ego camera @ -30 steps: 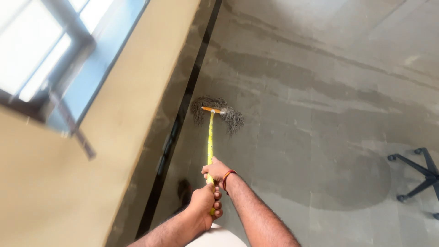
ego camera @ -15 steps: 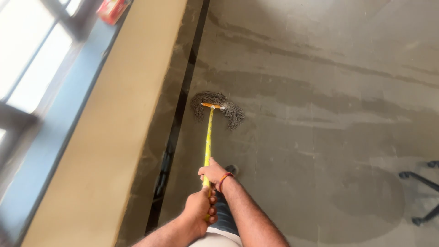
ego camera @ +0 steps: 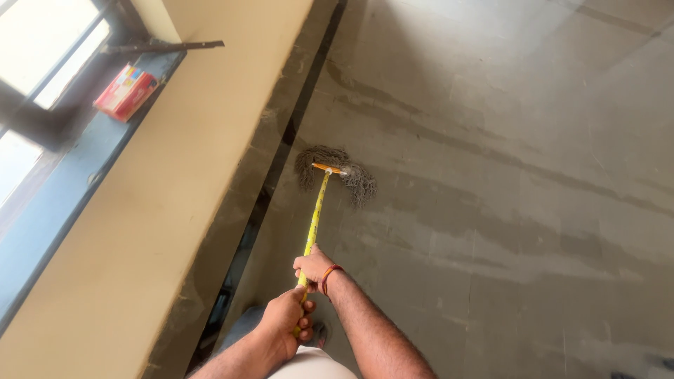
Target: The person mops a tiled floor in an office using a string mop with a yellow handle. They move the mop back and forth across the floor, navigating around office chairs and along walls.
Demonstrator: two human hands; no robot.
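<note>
Nearest the camera, the left hand [ego camera: 284, 324] is wrapped around the lower end of a long yellow mop handle [ego camera: 314, 221], its fingers [ego camera: 306, 328] curled fully round the shaft so that only a sliver of yellow shows between them. Just above it, touching or nearly touching, the right hand [ego camera: 314, 267] grips the same handle, fingers closed tight over the shaft and the knuckles turned up toward the lens; an orange-red thread band [ego camera: 330, 272] circles that wrist. Both forearms reach in from the bottom edge, and the handle passes straight through both fists, the hands stacked one behind the other on its near end.

From the fists the thin yellow shaft runs away and slightly to the right, bare along its length, to an orange crossbar head [ego camera: 328, 168]. From that bar hangs a bundle of grey string mop strands [ego camera: 338, 172], spread flat on the grey stone floor [ego camera: 505, 175] in two dark clumps, one on either side of the bar. The mop head lies well apart from the hands, close beside a black strip [ego camera: 281, 151] that runs along the foot of a cream-coloured wall ledge [ego camera: 168, 203].

Farther left, on a blue-grey window sill [ego camera: 67, 189], lies a small red cardboard box [ego camera: 125, 92] beneath a dark window frame [ego camera: 42, 119].
</note>
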